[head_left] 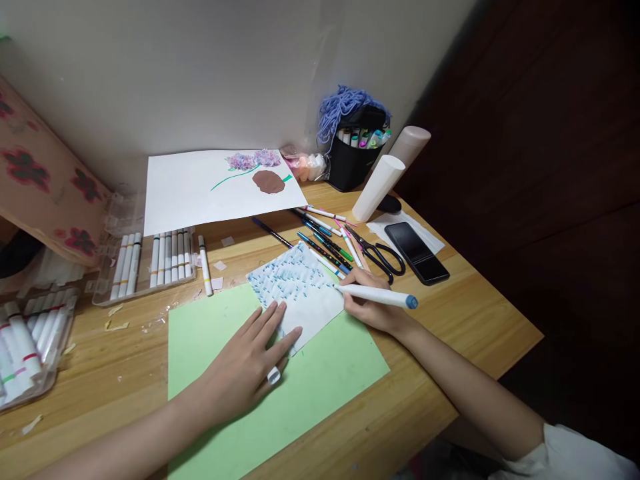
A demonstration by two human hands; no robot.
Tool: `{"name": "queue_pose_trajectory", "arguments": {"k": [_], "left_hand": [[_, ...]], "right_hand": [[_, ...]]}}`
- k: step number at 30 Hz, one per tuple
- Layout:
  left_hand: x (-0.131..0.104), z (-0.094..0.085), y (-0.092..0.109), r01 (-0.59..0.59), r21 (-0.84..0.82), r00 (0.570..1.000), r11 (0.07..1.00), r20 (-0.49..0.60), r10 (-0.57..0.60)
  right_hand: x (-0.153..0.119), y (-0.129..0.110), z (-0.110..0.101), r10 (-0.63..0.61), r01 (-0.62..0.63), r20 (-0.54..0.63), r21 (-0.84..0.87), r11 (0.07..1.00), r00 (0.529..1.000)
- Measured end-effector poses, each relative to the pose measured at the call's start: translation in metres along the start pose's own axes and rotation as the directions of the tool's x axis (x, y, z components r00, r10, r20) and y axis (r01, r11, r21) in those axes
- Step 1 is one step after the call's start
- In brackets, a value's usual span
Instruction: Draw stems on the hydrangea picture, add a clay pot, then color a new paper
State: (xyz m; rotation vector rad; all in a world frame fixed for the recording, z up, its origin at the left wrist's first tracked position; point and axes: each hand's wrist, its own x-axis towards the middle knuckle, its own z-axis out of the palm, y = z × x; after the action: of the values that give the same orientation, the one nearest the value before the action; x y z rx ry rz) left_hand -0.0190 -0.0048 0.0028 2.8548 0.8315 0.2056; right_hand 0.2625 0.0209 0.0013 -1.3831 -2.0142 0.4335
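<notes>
My right hand (370, 303) grips a white marker (377, 294) with a blue end, its tip touching the right part of a white paper (320, 313). Short slanted blue strokes cover the paper's upper part. My left hand (250, 363) lies palm down on the paper's lower left edge, fingers spread, with a small white cap (273, 375) held between thumb and index finger. Beneath the paper and my left hand is a large light green sheet (320, 400).
Behind lie loose pens (325, 243), black scissors (377, 253), a phone (417, 253) and a white sheet with flowers (190, 190). Marker trays (145, 288) stand left. A black marker case (350, 163) and two tubes, one white (377, 190), stand at the back right. Paper scraps dot the table (415, 400).
</notes>
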Motion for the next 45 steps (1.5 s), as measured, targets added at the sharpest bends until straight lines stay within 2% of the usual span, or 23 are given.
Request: {"name": "queue_pose_trajectory", "arguments": {"k": [4,7,10,14,17,20,26,29,36,45], "left_hand": [[0.000,0.000,0.000,0.000,-0.010,1.000,1.000,-0.016,-0.001],[0.000,0.000,0.000,-0.004,0.014,1.000,1.000,0.014,0.004],[0.000,0.000,0.000,-0.006,0.027,1.000,1.000,0.029,0.005],[0.000,0.001,0.000,-0.005,0.011,1.000,1.000,0.005,0.005],[0.000,0.000,0.000,-0.006,0.006,1.000,1.000,-0.005,0.006],[0.000,0.000,0.000,-0.005,0.004,1.000,1.000,-0.012,0.005],[0.000,0.001,0.000,-0.003,0.029,1.000,1.000,-0.006,0.003],[0.000,0.001,-0.001,-0.004,0.036,1.000,0.999,-0.011,0.004],[0.000,0.001,-0.002,-0.014,0.059,1.000,0.998,0.000,0.014],[0.001,0.001,-0.002,-0.013,0.029,1.000,0.999,-0.022,0.014]], "right_hand": [[-0.003,0.003,0.001,-0.038,0.036,-0.036,-0.038,0.999,0.999],[-0.005,0.005,0.001,-0.084,0.083,-0.026,-0.051,0.995,0.996],[-0.006,0.005,0.002,-0.104,0.100,-0.071,-0.062,0.993,0.992],[-0.009,0.006,0.005,-0.139,0.135,-0.060,-0.072,0.988,0.988],[-0.015,0.010,0.006,-0.126,0.117,-0.105,-0.086,0.989,0.986],[-0.022,0.014,0.005,-0.168,0.161,-0.097,-0.080,0.984,0.981],[-0.022,0.006,-0.001,-0.042,0.042,-0.011,-0.020,0.999,0.999],[-0.019,0.004,-0.002,0.022,-0.021,-0.044,0.026,0.999,0.999],[-0.025,0.013,0.003,-0.098,0.092,-0.068,-0.091,0.992,0.993],[-0.027,0.012,0.001,-0.121,0.116,-0.028,-0.137,0.984,0.992]]}}
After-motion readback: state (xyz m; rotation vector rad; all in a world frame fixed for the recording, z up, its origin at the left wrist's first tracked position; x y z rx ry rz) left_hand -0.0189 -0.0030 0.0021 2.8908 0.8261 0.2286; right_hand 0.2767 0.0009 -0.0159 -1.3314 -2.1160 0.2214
